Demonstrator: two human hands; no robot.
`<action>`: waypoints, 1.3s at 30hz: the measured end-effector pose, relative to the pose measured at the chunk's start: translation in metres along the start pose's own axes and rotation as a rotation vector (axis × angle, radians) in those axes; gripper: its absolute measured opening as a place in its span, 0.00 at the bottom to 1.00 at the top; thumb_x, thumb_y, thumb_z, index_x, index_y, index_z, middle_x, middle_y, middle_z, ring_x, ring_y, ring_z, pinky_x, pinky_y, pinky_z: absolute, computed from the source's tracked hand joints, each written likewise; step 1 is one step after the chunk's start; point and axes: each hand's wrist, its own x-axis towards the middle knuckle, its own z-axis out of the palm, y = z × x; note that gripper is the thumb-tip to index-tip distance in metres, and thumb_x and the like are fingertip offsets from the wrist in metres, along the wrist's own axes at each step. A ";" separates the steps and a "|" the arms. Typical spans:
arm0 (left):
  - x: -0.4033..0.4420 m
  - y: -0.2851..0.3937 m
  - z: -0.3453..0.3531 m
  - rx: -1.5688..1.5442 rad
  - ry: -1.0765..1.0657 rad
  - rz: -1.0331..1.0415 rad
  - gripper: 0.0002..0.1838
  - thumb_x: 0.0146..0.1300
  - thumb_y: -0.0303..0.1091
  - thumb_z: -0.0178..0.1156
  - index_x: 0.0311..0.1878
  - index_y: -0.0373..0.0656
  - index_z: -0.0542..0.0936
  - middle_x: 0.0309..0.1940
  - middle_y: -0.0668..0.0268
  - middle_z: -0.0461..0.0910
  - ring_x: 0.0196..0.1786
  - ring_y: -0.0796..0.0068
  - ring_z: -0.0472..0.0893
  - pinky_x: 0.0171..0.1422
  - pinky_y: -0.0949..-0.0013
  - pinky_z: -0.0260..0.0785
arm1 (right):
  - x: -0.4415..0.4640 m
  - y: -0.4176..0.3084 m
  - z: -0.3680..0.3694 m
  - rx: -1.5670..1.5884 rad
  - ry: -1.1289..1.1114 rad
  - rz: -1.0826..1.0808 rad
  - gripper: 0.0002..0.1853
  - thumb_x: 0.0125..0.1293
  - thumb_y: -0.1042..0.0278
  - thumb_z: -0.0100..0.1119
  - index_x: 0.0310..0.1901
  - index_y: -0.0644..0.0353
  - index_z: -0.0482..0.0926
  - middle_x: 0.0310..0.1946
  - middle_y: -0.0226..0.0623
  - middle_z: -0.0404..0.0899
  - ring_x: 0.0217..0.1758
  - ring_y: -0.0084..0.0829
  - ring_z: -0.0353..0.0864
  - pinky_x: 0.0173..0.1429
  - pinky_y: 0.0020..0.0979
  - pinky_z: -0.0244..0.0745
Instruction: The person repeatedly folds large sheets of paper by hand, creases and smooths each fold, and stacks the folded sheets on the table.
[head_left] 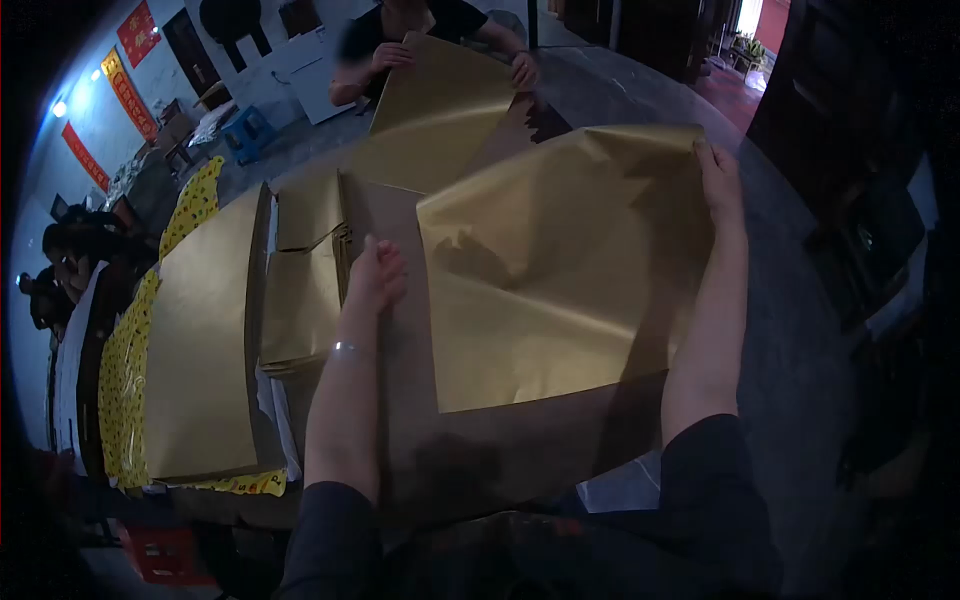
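A large gold-brown paper sheet [560, 270] is spread over the brown table surface [420, 440], its far right corner lifted. My right hand [718, 178] pinches that corner between thumb and fingers. My left hand [377, 273] hovers by the sheet's left edge, apart from it, with its fingers curled and nothing visible in them. Left of it lies a stack of folded gold paper [305, 300], and beyond that a flat pile of larger gold sheets [205, 350].
Across the table a co-worker [425, 15] holds another gold sheet [445, 110] with both hands. Yellow patterned cloth [125, 390] lies under the left pile. A blue stool [247, 135] and a red crate [165, 555] stand on the floor.
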 end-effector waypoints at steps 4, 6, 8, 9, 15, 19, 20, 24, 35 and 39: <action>0.054 -0.029 -0.002 -0.077 -0.446 -0.057 0.18 0.75 0.54 0.48 0.42 0.48 0.74 0.32 0.74 0.74 0.27 0.79 0.72 0.24 0.72 0.60 | -0.017 -0.037 -0.027 0.086 -0.048 -0.189 0.18 0.76 0.55 0.52 0.34 0.60 0.80 0.26 0.15 0.69 0.32 0.12 0.63 0.35 0.22 0.60; 0.065 -0.039 0.013 0.042 -0.329 -0.010 0.19 0.75 0.54 0.46 0.41 0.49 0.74 0.29 0.77 0.72 0.27 0.80 0.70 0.25 0.70 0.59 | -0.025 -0.062 -0.040 0.102 -0.052 -0.237 0.18 0.77 0.55 0.51 0.37 0.60 0.80 0.28 0.14 0.70 0.32 0.10 0.64 0.35 0.20 0.60; 0.086 -0.056 0.020 0.032 -0.429 -0.082 0.18 0.76 0.53 0.45 0.45 0.49 0.74 0.33 0.75 0.73 0.31 0.78 0.71 0.32 0.65 0.64 | -0.036 -0.087 -0.050 0.139 -0.112 -0.233 0.17 0.77 0.56 0.50 0.37 0.60 0.80 0.28 0.15 0.71 0.32 0.09 0.65 0.36 0.18 0.60; 0.096 -0.064 0.026 0.024 -0.433 -0.085 0.18 0.76 0.53 0.45 0.45 0.49 0.74 0.33 0.75 0.73 0.31 0.78 0.71 0.32 0.65 0.64 | -0.038 -0.088 -0.056 0.131 -0.114 -0.236 0.17 0.77 0.56 0.50 0.37 0.60 0.80 0.28 0.15 0.71 0.32 0.09 0.65 0.36 0.18 0.60; 0.073 -0.051 0.088 -0.020 -0.210 -0.064 0.25 0.75 0.56 0.46 0.61 0.46 0.72 0.58 0.66 0.76 0.56 0.64 0.77 0.61 0.46 0.67 | -0.050 -0.113 -0.081 0.078 0.023 -0.248 0.18 0.77 0.55 0.50 0.35 0.60 0.80 0.26 0.16 0.70 0.31 0.10 0.63 0.34 0.18 0.59; 0.053 -0.053 0.099 -0.280 -0.582 -0.045 0.24 0.75 0.50 0.51 0.62 0.41 0.72 0.61 0.61 0.75 0.60 0.57 0.76 0.63 0.45 0.68 | -0.052 -0.109 -0.091 0.189 0.031 -0.217 0.18 0.77 0.55 0.51 0.38 0.61 0.82 0.28 0.19 0.74 0.31 0.10 0.66 0.36 0.17 0.62; 0.054 -0.055 0.099 -0.308 -0.564 -0.059 0.22 0.74 0.48 0.53 0.61 0.40 0.73 0.58 0.60 0.77 0.59 0.59 0.77 0.62 0.49 0.70 | -0.052 -0.106 -0.093 0.202 0.047 -0.217 0.18 0.77 0.56 0.51 0.38 0.61 0.82 0.28 0.19 0.75 0.31 0.10 0.67 0.36 0.17 0.62; 0.021 -0.019 0.094 -0.103 -0.513 0.076 0.18 0.72 0.43 0.57 0.56 0.40 0.76 0.49 0.60 0.81 0.52 0.66 0.81 0.56 0.60 0.75 | -0.052 -0.089 -0.109 0.256 0.075 -0.232 0.17 0.77 0.56 0.51 0.42 0.62 0.83 0.32 0.22 0.78 0.35 0.12 0.70 0.42 0.17 0.66; -0.092 0.213 0.039 0.125 -0.268 0.973 0.22 0.64 0.50 0.67 0.49 0.40 0.82 0.42 0.68 0.84 0.47 0.77 0.81 0.55 0.72 0.72 | -0.097 -0.170 -0.118 0.298 0.424 -0.573 0.20 0.73 0.52 0.57 0.50 0.61 0.85 0.45 0.36 0.86 0.49 0.24 0.82 0.57 0.27 0.73; -0.134 0.237 0.015 0.083 -0.431 0.829 0.21 0.68 0.48 0.63 0.52 0.40 0.82 0.48 0.65 0.84 0.50 0.74 0.82 0.62 0.68 0.71 | -0.100 -0.176 -0.143 0.162 0.503 -0.426 0.20 0.72 0.51 0.59 0.47 0.62 0.86 0.39 0.34 0.87 0.44 0.23 0.83 0.52 0.27 0.76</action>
